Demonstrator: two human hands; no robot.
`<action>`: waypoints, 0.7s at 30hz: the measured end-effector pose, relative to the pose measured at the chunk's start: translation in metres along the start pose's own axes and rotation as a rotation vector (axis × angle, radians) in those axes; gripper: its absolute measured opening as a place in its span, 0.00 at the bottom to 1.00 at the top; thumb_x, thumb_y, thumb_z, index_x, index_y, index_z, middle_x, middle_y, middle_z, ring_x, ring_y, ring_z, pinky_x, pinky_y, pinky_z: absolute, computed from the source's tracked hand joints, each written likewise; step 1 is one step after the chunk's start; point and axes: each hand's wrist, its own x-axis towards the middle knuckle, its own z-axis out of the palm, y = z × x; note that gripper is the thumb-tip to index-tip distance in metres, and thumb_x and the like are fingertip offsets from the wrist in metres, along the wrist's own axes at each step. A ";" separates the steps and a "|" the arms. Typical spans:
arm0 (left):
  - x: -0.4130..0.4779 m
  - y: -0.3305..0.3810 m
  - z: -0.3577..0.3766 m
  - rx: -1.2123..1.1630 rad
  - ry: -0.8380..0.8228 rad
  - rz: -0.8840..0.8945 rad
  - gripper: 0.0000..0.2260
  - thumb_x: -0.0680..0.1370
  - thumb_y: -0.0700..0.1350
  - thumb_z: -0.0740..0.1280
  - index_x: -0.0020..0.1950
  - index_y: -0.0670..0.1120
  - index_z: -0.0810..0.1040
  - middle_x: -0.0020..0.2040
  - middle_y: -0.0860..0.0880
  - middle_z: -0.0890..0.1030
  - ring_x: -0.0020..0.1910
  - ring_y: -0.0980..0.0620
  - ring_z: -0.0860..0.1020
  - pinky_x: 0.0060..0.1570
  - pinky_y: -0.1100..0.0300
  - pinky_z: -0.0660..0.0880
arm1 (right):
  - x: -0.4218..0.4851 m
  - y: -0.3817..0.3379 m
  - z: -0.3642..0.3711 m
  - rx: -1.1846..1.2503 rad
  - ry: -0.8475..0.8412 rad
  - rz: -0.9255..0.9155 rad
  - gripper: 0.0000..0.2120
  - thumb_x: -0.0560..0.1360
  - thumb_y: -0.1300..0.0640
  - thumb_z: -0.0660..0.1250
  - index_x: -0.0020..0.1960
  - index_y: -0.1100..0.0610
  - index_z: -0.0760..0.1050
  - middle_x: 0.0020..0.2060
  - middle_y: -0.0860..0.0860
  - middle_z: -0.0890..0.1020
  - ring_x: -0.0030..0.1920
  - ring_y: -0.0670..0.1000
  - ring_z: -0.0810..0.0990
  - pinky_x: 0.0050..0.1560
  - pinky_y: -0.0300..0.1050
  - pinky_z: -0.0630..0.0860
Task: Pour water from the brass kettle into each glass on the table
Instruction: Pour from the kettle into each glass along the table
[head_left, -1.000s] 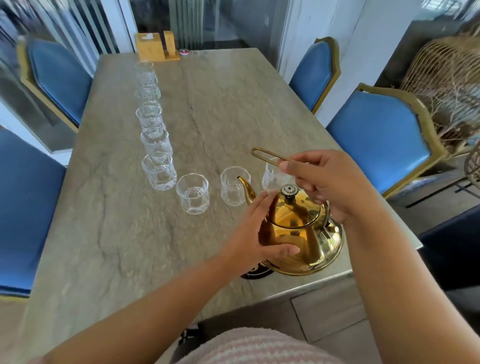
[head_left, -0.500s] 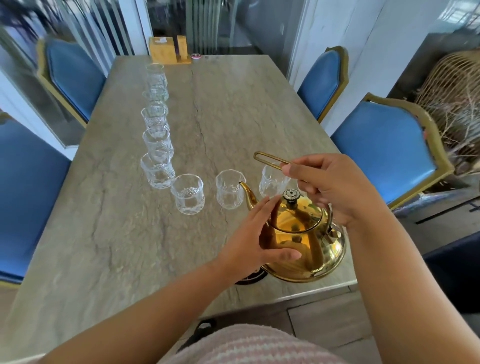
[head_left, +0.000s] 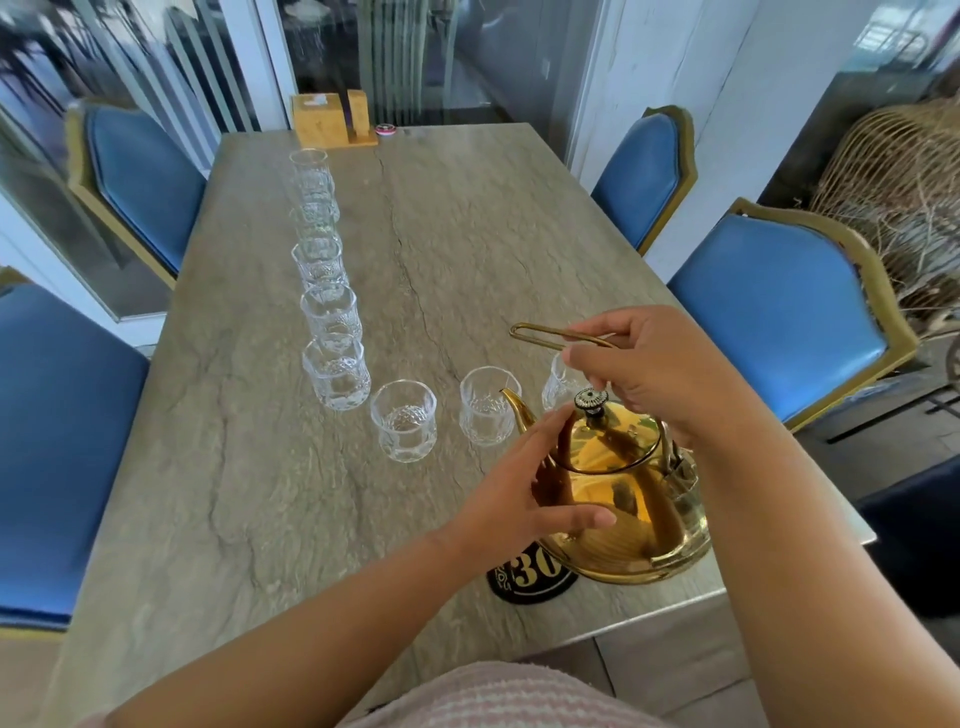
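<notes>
Right hand (head_left: 660, 374) grasping the thin wire handle (head_left: 550, 335) of the brass kettle (head_left: 623, 509), fingers curled round it above the lid, and the handle loop sticks out to the left past the knuckles. Left hand (head_left: 530, 499) is released, fingers straight and laid flat on the kettle's left side just below the spout (head_left: 517, 410), thumb stretched out along the lower body. I see the kettle upright at the near right corner of the table (head_left: 234, 467), lid on with its dark knob (head_left: 590, 400) just under the right hand. A black coaster (head_left: 530, 574) with gold digits shows from under the kettle's near left edge, and I can't tell if the kettle base is touching it or lifted off. One glass (head_left: 558, 382) is just behind the kettle, partly hidden by the right hand. Second glass (head_left: 488, 405) is just left of the spout tip, third glass (head_left: 404, 421) further left of the kettle. More glasses (head_left: 330, 312) run in a line away from the kettle toward the far left of the table. I can't tell the water level in any of them. A wooden holder (head_left: 332, 120) sits at the table end farthest from the kettle. There are blue chairs (head_left: 779, 312) to the right of the kettle and across the table from it
</notes>
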 end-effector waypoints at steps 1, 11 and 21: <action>0.001 -0.001 -0.001 -0.012 -0.011 0.002 0.38 0.68 0.51 0.76 0.65 0.72 0.55 0.67 0.64 0.68 0.66 0.68 0.66 0.66 0.68 0.65 | 0.001 -0.002 0.002 -0.040 0.005 -0.010 0.10 0.72 0.57 0.69 0.52 0.56 0.81 0.27 0.50 0.77 0.17 0.40 0.68 0.23 0.29 0.63; 0.006 -0.009 -0.004 -0.205 -0.063 -0.026 0.38 0.66 0.52 0.74 0.69 0.67 0.56 0.62 0.64 0.72 0.60 0.64 0.73 0.56 0.75 0.68 | 0.015 -0.019 0.013 -0.258 -0.025 -0.031 0.10 0.75 0.53 0.67 0.54 0.54 0.80 0.29 0.49 0.79 0.19 0.38 0.69 0.30 0.36 0.67; 0.012 -0.014 -0.005 -0.327 -0.087 -0.044 0.39 0.71 0.41 0.72 0.75 0.54 0.54 0.60 0.64 0.71 0.52 0.77 0.72 0.48 0.79 0.68 | 0.026 -0.027 0.020 -0.324 -0.055 -0.032 0.10 0.75 0.54 0.67 0.52 0.57 0.81 0.28 0.48 0.78 0.19 0.38 0.70 0.31 0.36 0.66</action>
